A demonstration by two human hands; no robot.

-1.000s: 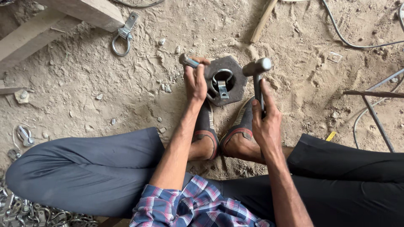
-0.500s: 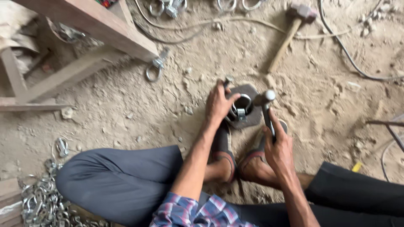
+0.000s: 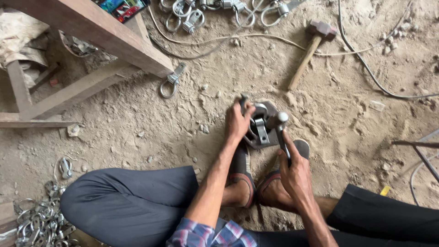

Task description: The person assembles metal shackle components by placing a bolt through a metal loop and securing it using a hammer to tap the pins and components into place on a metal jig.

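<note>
Left hand [image 3: 238, 122] closed over the clip [image 3: 260, 129] on the block [image 3: 266, 122]; right hand [image 3: 296, 176] fisted round the hammer [image 3: 280, 132], handle running back from the block, head just right of the clip

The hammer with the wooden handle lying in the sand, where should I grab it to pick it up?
Grab the hammer by its wooden handle, near the lower free end, coming from above. The handle lies flat and bare on the sand, long and slim, while the heavy head sits by a cable.
</note>
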